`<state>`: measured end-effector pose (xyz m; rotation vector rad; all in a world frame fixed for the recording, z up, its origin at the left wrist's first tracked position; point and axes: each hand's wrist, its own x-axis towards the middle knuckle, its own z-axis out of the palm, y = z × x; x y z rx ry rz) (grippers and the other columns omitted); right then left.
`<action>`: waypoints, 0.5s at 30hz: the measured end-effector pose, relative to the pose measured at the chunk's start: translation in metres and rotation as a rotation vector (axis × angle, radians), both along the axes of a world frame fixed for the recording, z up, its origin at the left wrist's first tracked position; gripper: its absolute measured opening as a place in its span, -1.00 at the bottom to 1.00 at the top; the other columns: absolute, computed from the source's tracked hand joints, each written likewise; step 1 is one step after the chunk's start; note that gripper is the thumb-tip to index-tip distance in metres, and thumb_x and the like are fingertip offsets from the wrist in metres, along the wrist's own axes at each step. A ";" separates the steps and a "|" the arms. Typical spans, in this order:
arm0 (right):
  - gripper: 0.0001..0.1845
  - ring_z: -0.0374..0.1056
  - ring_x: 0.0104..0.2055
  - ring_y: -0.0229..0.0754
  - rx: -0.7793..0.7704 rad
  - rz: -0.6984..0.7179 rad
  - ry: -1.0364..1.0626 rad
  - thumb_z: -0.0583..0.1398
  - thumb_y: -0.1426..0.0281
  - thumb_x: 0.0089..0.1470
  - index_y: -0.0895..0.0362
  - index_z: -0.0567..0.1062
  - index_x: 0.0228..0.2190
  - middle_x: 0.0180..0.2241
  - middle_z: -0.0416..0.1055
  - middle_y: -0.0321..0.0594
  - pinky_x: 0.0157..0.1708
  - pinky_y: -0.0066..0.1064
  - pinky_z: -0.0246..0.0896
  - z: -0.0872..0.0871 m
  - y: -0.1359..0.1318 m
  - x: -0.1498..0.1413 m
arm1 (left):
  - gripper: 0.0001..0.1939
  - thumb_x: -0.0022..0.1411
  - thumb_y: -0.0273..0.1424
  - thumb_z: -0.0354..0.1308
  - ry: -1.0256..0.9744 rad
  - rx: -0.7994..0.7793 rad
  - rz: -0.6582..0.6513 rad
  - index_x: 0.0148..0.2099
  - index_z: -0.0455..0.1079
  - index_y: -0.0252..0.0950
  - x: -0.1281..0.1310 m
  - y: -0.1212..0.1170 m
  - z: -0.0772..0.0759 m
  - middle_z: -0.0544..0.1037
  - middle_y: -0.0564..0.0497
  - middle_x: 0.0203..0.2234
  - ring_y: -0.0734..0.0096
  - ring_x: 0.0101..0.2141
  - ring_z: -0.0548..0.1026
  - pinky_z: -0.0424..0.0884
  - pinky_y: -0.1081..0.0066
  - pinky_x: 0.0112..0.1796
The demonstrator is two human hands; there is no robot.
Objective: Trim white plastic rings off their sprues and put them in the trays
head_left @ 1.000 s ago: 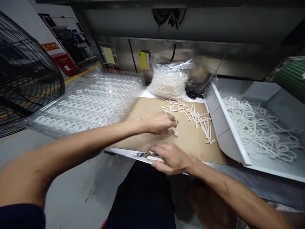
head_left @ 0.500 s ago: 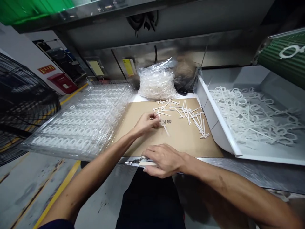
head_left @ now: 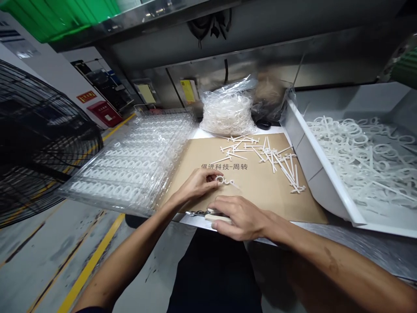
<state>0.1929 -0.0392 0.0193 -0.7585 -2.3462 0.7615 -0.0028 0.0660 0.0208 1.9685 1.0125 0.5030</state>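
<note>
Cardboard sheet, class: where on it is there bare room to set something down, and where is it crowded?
Bare on the cardboard sheet: between the clear tray and the white sticks, behind the left hand; and between the right hand, the sticks and the white bin. Crowded: the back right, where sticks overlap, and around both hands.

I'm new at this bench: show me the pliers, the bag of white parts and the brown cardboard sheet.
Pliers (head_left: 215,218), head view: on a pale handle.
Bag of white parts (head_left: 227,114), head view: on its filled middle.
Brown cardboard sheet (head_left: 262,188), head view: on a bare part.
</note>
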 end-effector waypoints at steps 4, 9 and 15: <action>-0.74 0.47 -0.06 0.00 -0.067 -0.028 0.081 0.15 0.36 0.28 0.17 0.52 -0.05 -0.07 0.59 -0.03 -0.01 -0.19 0.35 0.005 0.003 0.002 | -0.65 0.15 -0.34 0.40 -0.088 0.015 0.058 0.00 0.64 -0.30 -0.005 -0.003 -0.010 0.69 -0.07 -0.20 0.28 -0.24 0.59 0.46 0.36 -0.14; -0.71 0.48 -0.10 -0.02 -0.191 -0.154 0.178 0.07 0.32 0.40 0.18 0.52 -0.03 -0.13 0.58 -0.04 -0.07 -0.19 0.35 0.013 0.004 0.004 | -0.55 0.27 -0.20 0.33 -0.318 0.076 0.336 0.10 0.56 -0.38 -0.016 -0.018 -0.024 0.66 -0.13 -0.20 0.34 -0.28 0.58 0.49 0.42 -0.23; -0.63 0.41 -0.29 -0.12 -0.526 -0.311 0.273 0.06 0.17 0.44 0.13 0.56 -0.15 -0.34 0.46 -0.18 -0.35 -0.35 0.28 0.013 0.003 0.005 | -0.56 0.22 -0.21 0.41 -0.567 0.119 0.600 0.07 0.59 -0.34 -0.023 -0.044 -0.035 0.65 -0.10 -0.20 0.35 -0.23 0.60 0.54 0.41 -0.15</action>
